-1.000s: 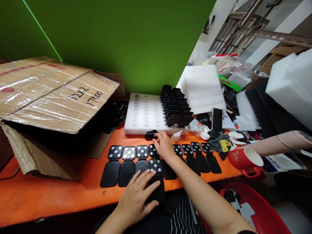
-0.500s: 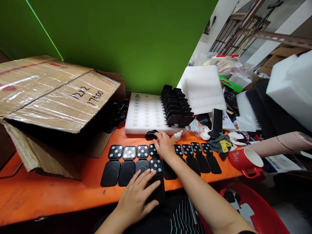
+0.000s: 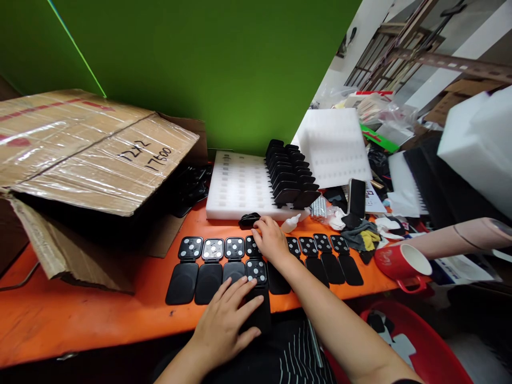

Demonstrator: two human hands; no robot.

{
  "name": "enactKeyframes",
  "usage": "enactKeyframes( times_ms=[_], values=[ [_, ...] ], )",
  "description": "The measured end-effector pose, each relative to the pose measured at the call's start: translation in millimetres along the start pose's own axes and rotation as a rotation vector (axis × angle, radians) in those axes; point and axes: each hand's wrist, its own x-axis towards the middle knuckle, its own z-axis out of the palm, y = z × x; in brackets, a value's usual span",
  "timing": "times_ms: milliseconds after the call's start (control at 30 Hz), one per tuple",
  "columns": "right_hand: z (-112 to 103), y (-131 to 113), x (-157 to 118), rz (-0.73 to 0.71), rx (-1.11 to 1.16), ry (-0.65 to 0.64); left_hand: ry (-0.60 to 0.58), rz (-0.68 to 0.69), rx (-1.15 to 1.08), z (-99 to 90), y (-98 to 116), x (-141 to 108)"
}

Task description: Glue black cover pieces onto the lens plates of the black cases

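Observation:
My left hand is spread, its fingertips at a hinged black plate with round silvery dots, whose plain half sticks out past the table's front edge. Over the row's middle reaches my right hand, fingers slightly bent and apart, beside a small pile of thin black pieces. I see nothing held in it, though its palm side is hidden. Several similar two-part plates lie unfolded in a row, dotted halves at the back. Behind the right hand a small white dropper bottle lies tilted.
A white foam block bears upright black plates. At left, a large cardboard box overhangs the orange table. A red mug, a phone and cloths crowd the right. Below is a red basin.
The view has shifted very slightly. Both hands stay practically where they were, and the plates lie as before.

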Motion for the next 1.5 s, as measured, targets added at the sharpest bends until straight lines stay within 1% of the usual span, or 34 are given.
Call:
enactKeyframes(
  times_ms=[167, 333, 567, 733, 1200, 1500],
  values=[
    [2.1, 1.3, 0.3, -0.005, 0.017, 0.041, 0.000, -0.005, -0.004, -1.2, 0.8, 0.6],
    [2.0, 0.4, 1.1, -0.006, -0.034, 0.006, 0.004, -0.001, -0.003, -2.0, 1.0, 0.8],
    [3.6, 1.5, 0.1, -0.001, -0.033, 0.018, 0.013, -0.008, -0.016, -1.0, 1.2, -0.1],
    [1.6, 0.2, 0.0, 0.010, -0.042, -0.015, 0.015, -0.004, -0.022, -0.9, 0.3, 0.0],
    [1.0, -1.3, -0.7, 0.007, -0.068, -0.025, 0.011, -0.010, -0.023, -0.5, 0.3, -0.3],
    [-0.3, -1.9, 3.6, 0.041, 0.002, -0.057, 0.040, -0.017, -0.037, -1.1, 0.9, -0.4]
  ],
)
